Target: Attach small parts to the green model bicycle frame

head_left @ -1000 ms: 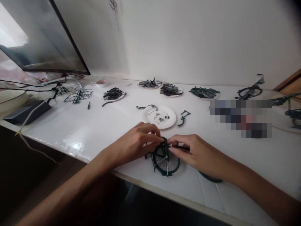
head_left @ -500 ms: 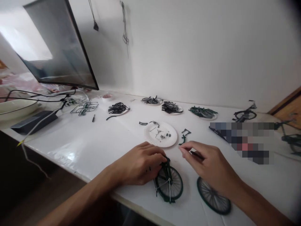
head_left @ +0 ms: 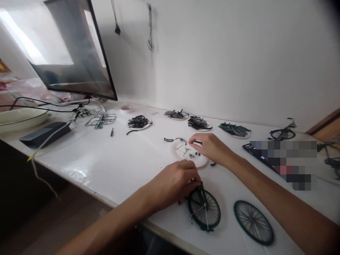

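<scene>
Green, part-built bicycle (head_left: 205, 205) pinched in the left hand's (head_left: 183, 179) grip near the bench (head_left: 119, 166) edge, the right hand (head_left: 211, 146) (seemingly clutching a dark tool (head_left: 198, 142)) hovers at the plate (head_left: 202, 163), apparently fetching small parts (head_left: 190, 155), calling for precise fingertips.

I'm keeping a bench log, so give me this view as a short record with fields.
Left hand: fingers gripping the top of the green bicycle assembly
Right hand: holding a slim dark item, over the white plate; contact with the plate cannot be told
On the plate: small parts
Loose wheel: lying on the table, to the right of the assembly
Back row: bicycle parts heaped on plates
Far left: monitor
</scene>
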### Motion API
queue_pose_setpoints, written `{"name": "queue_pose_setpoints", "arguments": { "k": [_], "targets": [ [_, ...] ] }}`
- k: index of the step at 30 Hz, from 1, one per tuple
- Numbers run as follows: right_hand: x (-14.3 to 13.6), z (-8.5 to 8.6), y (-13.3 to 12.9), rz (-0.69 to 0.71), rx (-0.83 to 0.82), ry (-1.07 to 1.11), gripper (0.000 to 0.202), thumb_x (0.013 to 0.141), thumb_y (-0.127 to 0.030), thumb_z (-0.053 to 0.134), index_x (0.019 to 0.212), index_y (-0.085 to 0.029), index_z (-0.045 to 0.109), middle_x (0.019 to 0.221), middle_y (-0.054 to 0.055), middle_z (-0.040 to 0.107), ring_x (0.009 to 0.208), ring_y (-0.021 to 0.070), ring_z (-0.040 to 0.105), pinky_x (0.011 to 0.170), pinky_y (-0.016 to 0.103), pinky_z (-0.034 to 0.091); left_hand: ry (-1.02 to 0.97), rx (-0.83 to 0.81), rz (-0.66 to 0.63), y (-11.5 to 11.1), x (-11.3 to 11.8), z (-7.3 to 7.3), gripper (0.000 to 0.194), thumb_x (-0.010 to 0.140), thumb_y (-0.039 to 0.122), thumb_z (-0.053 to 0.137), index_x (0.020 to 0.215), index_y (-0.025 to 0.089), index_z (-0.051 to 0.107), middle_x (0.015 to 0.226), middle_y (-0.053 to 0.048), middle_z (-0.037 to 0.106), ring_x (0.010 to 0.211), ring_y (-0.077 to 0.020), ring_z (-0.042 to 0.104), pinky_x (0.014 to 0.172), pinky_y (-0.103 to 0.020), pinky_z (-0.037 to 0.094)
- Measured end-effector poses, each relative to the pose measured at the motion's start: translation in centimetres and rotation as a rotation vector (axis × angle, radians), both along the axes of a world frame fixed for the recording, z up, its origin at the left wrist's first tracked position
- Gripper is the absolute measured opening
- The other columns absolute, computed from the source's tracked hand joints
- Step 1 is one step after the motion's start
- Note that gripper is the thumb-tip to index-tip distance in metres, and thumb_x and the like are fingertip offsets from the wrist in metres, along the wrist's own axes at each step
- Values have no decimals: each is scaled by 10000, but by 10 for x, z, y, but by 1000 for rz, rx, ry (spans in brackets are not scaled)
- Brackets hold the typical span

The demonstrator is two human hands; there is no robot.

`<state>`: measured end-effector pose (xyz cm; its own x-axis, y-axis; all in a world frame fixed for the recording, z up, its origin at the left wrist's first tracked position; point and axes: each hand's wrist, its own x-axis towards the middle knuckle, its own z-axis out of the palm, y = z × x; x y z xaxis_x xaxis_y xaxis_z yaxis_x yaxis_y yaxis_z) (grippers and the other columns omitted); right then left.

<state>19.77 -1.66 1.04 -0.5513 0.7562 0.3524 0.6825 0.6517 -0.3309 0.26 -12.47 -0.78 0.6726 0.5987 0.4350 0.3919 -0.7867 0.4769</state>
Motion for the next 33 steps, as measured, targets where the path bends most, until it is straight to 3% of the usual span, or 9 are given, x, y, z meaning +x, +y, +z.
{"name": "queue_pose_setpoints", "arguments": {
  "k": [5, 10, 15, 20, 23, 29, 31, 33],
  "targets": [
    [22, -5, 9, -109, -2, -75, 188, 836, -167, 561, 894, -199, 737, 936, 62, 771, 859, 226, 701, 799, 330, 503, 124, 212, -5, 0, -3, -2, 213, 1011, 173, 478, 865, 139, 629, 934, -70, 637, 819, -157, 581, 800, -311, 490],
    [34, -11, 4, -111, -27, -154, 174, 849, -206, 579, 913, -216, 741, 918, 46, 776, 813, 221, 703, 759, 319, 499, 237, 359, -41, -2, -8, 0, 199, 992, 142, 485, 850, 144, 624, 957, -69, 644, 864, -177, 586, 813, -340, 471],
    [32, -17, 3, -59, 30, -204, 174, 880, -204, 565, 927, -222, 731, 969, 53, 776, 886, 234, 700, 804, 332, 480, 252, 364, -38, -6, -11, 1, 175, 973, 132, 496, 860, 143, 628, 1000, -81, 647, 865, -179, 587, 812, -336, 465],
    [26, -21, 0, -33, 91, -263, 196, 928, -222, 523, 912, -223, 719, 891, 56, 764, 783, 215, 668, 684, 310, 422, 243, 380, -13, -7, -8, 0, 231, 994, 132, 456, 855, 142, 640, 994, -78, 658, 873, -180, 593, 854, -354, 446],
    [21, -20, -3, -33, 100, -274, 206, 935, -223, 508, 895, -213, 709, 874, 62, 754, 730, 204, 642, 638, 306, 387, 188, 323, 25, -6, -3, -3, 230, 1001, 156, 473, 857, 139, 652, 982, -65, 671, 887, -180, 608, 880, -369, 437],
    [23, -8, -6, -60, 70, -192, 177, 897, -195, 523, 869, -214, 697, 907, 54, 756, 799, 211, 666, 719, 311, 445, -33, -13, 93, -4, 8, -9, 78, 933, 170, 625, 873, 158, 674, 937, -28, 689, 879, -169, 639, 907, -369, 443],
    [26, 1, -15, -82, 66, -137, 150, 896, -213, 543, 904, -216, 693, 938, 49, 758, 833, 210, 675, 759, 312, 468, -102, -93, 96, -5, 10, -11, 53, 916, 156, 642, 884, 160, 683, 952, -32, 690, 886, -169, 639, 904, -359, 461],
    [28, 11, -35, -111, 56, -92, 140, 912, -280, 567, 939, -228, 695, 912, 38, 758, 742, 197, 663, 675, 306, 468, -165, -168, 93, -5, 9, -13, 53, 902, 139, 648, 896, 160, 696, 961, -36, 685, 888, -163, 636, 870, -326, 487]
  ]
}}
